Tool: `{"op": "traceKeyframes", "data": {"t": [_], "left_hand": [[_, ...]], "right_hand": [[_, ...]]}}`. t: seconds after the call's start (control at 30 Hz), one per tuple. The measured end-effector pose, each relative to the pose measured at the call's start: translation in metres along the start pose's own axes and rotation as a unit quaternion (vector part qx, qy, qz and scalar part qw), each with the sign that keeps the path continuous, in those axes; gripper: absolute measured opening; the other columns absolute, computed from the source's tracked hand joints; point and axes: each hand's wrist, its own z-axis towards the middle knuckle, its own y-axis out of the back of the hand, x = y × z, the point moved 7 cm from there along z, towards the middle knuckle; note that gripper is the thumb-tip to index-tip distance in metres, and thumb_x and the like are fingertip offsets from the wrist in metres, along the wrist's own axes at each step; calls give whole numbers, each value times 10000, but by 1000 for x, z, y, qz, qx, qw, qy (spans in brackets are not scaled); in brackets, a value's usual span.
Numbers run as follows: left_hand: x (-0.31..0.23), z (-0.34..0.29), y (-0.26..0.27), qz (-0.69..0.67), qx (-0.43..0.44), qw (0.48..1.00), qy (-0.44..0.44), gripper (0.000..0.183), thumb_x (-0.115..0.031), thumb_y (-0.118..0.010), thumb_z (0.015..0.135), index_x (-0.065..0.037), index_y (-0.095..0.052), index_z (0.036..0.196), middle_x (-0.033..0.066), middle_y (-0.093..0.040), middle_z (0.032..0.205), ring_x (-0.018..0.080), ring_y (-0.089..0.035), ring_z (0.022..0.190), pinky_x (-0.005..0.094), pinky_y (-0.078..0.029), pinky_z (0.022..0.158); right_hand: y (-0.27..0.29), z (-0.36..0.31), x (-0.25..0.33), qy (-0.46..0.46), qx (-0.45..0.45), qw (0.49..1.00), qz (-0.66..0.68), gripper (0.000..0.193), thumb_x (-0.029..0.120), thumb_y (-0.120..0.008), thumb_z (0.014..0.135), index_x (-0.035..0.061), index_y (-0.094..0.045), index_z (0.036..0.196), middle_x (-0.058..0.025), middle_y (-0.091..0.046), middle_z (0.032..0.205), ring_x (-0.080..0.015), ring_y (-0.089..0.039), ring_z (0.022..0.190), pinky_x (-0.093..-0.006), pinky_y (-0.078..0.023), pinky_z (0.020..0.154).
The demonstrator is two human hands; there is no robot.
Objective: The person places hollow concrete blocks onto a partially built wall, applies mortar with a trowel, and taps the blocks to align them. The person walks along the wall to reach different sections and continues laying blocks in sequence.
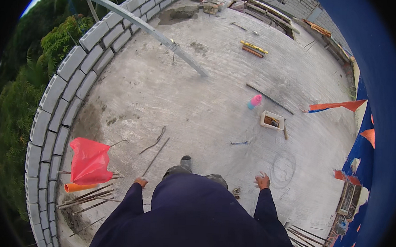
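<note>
My left hand [141, 182] is closed around the lower end of a thin steel rod [156, 156], which points forward and slightly right. A bent piece of rebar [154, 141] lies on the concrete just beyond it. To the left, a red plastic bag [89, 160] hangs over rebar ends, above an orange pipe [79, 188]. My right hand [262, 181] is held out with its fingers apart and nothing in it. Near that hand, a coil of thin wire [283, 168] lies on the floor. A wrench-like metal tool [239, 143] rests farther forward.
A block wall [65, 87] curves along the left. A slanting metal post [136, 22] crosses the far left. Ahead lie a white tub [272, 120], a pink and blue bottle [254, 101], a dark bar [269, 98] and a yellow level [254, 47]. Rebar [308, 242] juts out at lower right.
</note>
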Motion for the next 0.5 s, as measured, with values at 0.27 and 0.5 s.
{"op": "traceKeyframes", "data": {"t": [0.27,0.5], "left_hand": [[-555,-41,205,-142,-125,885,-426,435,-248,-545,846,8,-505,1195,180,-580,1090,215,-614,877,295,-502,744],[-616,89,111,-146,-40,981,-121,423,-249,-572,819,-76,-511,1201,88,-621,1039,212,-641,733,300,-489,559]], "right_hand": [[-94,58,-107,-302,105,947,33,274,196,-627,748,32,-639,967,-133,-643,850,-241,-649,712,-375,-529,562],[10,345,143,-235,79,969,-2,268,208,-591,768,27,-626,962,-137,-642,838,-233,-657,721,-360,-540,557]]}}
